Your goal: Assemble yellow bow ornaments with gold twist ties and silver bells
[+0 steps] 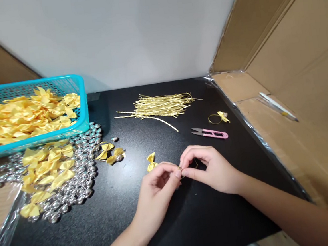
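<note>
My left hand [158,186] and my right hand [212,169] meet over the black table, their fingertips pinched together on a thin gold cord [197,164]. Part of the cord loops out beneath the right fingers; the spot where it is gripped is mostly hidden. A yellow ribbon bow [151,159] lies just behind my left hand, partly covered by it. Beyond my right hand rest pink thread snips [215,133], blades pointing left. Farther back is a gold cord loop with a yellow bow and a bead [223,117] on it.
A bundle of gold cords [162,106] lies at the back. To the left, a blue basket [84,109] holds many yellow bows. Silver beads [82,194] and loose bows [49,166] spread before it. A white knife-like tool [278,107] lies on cardboard at right.
</note>
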Demonstrator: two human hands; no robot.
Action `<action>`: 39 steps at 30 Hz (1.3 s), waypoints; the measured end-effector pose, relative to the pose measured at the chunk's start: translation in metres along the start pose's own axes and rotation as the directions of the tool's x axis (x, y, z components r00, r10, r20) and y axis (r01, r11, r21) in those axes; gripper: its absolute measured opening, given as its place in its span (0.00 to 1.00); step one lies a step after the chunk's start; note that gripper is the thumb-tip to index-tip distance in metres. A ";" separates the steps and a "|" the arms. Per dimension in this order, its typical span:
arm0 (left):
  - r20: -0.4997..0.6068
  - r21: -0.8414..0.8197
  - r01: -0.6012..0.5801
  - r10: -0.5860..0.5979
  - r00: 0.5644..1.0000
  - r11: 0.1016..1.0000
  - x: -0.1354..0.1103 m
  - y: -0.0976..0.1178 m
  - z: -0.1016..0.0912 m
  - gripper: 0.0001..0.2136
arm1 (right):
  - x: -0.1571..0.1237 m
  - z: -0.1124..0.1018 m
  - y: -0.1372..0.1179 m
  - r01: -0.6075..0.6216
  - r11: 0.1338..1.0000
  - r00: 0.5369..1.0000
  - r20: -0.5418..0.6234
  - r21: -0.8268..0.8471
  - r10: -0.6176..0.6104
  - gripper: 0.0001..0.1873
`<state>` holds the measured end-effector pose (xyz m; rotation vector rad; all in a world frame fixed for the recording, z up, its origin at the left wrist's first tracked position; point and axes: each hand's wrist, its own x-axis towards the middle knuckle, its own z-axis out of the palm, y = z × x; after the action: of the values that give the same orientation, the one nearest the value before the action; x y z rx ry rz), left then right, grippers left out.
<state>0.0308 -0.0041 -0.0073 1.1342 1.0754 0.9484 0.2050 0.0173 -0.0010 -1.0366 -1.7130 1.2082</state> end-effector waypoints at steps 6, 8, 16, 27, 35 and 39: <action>-0.030 -0.023 0.012 -0.013 0.999 1.000 0.002 -0.003 0.000 0.07 | -0.002 0.001 0.001 0.010 0.999 1.000 -0.008 -0.035 -0.010 0.06; -0.047 -0.060 0.027 -0.030 0.998 0.998 0.002 -0.004 0.000 0.06 | -0.002 0.002 0.002 -0.022 1.000 0.999 -0.028 0.007 0.022 0.05; -0.069 -0.085 0.089 -0.095 0.993 0.992 0.000 -0.002 -0.001 0.05 | -0.001 0.007 0.005 0.036 0.998 0.991 -0.128 0.052 -0.029 0.03; -0.208 0.003 -0.011 0.012 0.978 1.000 -0.003 -0.003 0.002 0.03 | -0.004 0.010 0.002 0.164 0.978 0.972 -0.148 -0.129 -0.182 0.07; -0.255 0.006 -0.118 0.116 0.960 0.993 -0.007 -0.007 0.003 0.11 | -0.005 0.010 0.002 0.163 0.977 0.974 -0.137 -0.138 -0.182 0.07; -0.249 0.049 -0.125 0.133 0.959 0.991 -0.008 -0.004 0.004 0.13 | -0.005 0.010 0.002 0.162 0.978 0.974 -0.137 -0.132 -0.180 0.07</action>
<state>0.0328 -0.0131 -0.0091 1.1420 1.2356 1.2069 0.1979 0.0101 -0.0057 -1.0004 -1.7359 0.9063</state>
